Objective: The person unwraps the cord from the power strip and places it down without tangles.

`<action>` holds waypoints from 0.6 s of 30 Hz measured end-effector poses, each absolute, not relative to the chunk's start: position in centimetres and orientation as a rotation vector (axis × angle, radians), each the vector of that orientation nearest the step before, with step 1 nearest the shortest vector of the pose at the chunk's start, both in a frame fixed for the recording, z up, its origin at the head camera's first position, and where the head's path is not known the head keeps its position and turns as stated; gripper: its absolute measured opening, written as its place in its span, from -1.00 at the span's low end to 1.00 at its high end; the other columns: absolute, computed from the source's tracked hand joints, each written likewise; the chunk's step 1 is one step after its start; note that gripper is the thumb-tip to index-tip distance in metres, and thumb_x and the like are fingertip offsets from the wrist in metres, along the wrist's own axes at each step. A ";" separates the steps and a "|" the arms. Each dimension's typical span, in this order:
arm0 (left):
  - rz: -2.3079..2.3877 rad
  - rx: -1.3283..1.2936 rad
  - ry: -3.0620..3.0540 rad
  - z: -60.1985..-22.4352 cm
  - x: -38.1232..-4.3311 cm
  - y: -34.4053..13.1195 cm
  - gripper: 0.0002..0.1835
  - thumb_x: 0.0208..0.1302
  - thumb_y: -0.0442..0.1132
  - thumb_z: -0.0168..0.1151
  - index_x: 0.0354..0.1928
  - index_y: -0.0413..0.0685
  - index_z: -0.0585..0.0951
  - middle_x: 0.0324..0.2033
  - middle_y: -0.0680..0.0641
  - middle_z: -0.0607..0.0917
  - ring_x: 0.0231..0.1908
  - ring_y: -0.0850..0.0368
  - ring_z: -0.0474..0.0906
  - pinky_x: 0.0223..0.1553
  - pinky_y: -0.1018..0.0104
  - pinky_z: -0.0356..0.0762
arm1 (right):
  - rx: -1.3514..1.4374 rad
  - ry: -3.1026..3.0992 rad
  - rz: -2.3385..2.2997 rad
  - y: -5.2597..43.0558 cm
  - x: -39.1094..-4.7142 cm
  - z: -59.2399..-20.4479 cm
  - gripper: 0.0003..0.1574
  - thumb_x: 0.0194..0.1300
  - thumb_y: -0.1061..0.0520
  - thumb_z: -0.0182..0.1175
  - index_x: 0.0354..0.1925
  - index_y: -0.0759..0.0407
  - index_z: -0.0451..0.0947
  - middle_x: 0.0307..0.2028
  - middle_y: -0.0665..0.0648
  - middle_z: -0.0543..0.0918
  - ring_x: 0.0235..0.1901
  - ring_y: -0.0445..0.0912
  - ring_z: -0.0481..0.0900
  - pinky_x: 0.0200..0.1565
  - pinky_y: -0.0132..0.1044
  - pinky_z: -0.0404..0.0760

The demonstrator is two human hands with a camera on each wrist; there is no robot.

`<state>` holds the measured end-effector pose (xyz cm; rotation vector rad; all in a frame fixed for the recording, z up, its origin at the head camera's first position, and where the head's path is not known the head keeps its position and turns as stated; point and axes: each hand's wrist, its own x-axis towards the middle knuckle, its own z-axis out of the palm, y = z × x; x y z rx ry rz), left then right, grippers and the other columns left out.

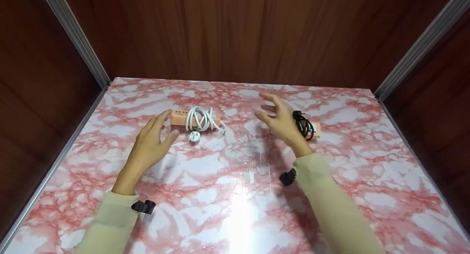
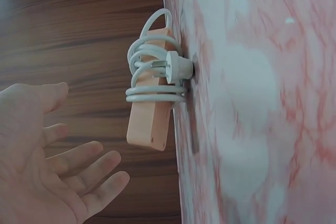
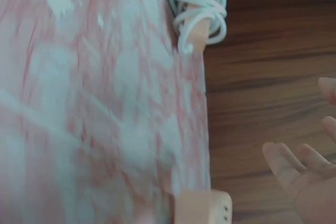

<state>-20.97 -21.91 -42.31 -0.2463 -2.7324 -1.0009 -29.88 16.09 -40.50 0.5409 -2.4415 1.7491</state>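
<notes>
An orange power strip (image 1: 179, 119) lies toward the back left, its white cable (image 1: 200, 119) coiled round it and its white plug (image 1: 195, 136) on the near side. My left hand (image 1: 152, 142) is at its left end, thumb spread from relaxed fingers, holding nothing; the left wrist view shows a gap between the fingers and the strip (image 2: 144, 121). A second orange power strip (image 1: 318, 130), wrapped in a black cable (image 1: 304, 126) with a black plug (image 1: 297, 113), lies on the right. Held above its left end, my right hand (image 1: 281, 120) has loosely bent, separated fingers and partly hides it.
Both strips rest on a red-and-white marbled tabletop (image 1: 205, 195). Dark wood panels (image 1: 227, 37) rise behind and at both sides, with metal posts (image 1: 79, 37) in the corners. Strips of clear tape (image 1: 270, 169) mark the middle of the surface.
</notes>
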 end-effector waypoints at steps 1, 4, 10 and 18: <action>-1.009 -0.243 -2.731 -42.4 -21.1 -21.8 -0.28 0.59 0.04 0.19 0.66 0.10 0.23 0.49 -0.29 0.40 0.40 -0.40 0.40 0.34 -0.48 0.32 | 0.526 -2.447 1.778 15.7 -30.0 -40.7 -0.26 0.46 0.21 0.36 0.51 0.15 0.39 0.51 0.18 0.38 0.37 0.15 0.52 0.29 0.02 0.61; -1.027 -0.241 -2.729 -42.7 -21.3 -21.5 -0.29 0.59 0.02 0.20 0.65 0.09 0.25 0.50 -0.27 0.40 0.38 -0.37 0.43 0.34 -0.45 0.35 | 0.483 -2.454 1.872 14.4 -30.4 -41.4 -0.28 0.46 0.22 0.35 0.50 0.11 0.40 0.50 0.14 0.40 0.36 0.11 0.53 0.27 0.00 0.62; -1.078 -0.248 -2.734 -43.2 -21.7 -21.0 -0.29 0.57 -0.01 0.23 0.65 0.11 0.25 0.43 -0.27 0.48 0.29 -0.32 0.51 0.24 -0.37 0.44 | 0.482 -2.412 2.016 12.2 -31.3 -42.6 -0.31 0.47 0.27 0.32 0.48 0.16 0.42 0.46 0.22 0.43 0.35 0.19 0.55 0.26 -0.02 0.64; -1.103 -0.240 -2.761 -44.1 -22.3 -20.3 -0.33 0.56 -0.03 0.25 0.60 0.06 0.32 0.42 -0.30 0.49 0.36 -0.38 0.44 0.35 -0.40 0.35 | 0.445 -2.446 2.118 10.2 -32.0 -44.1 -0.32 0.46 0.29 0.31 0.47 0.16 0.43 0.43 0.28 0.43 0.28 0.19 0.60 0.22 0.11 0.66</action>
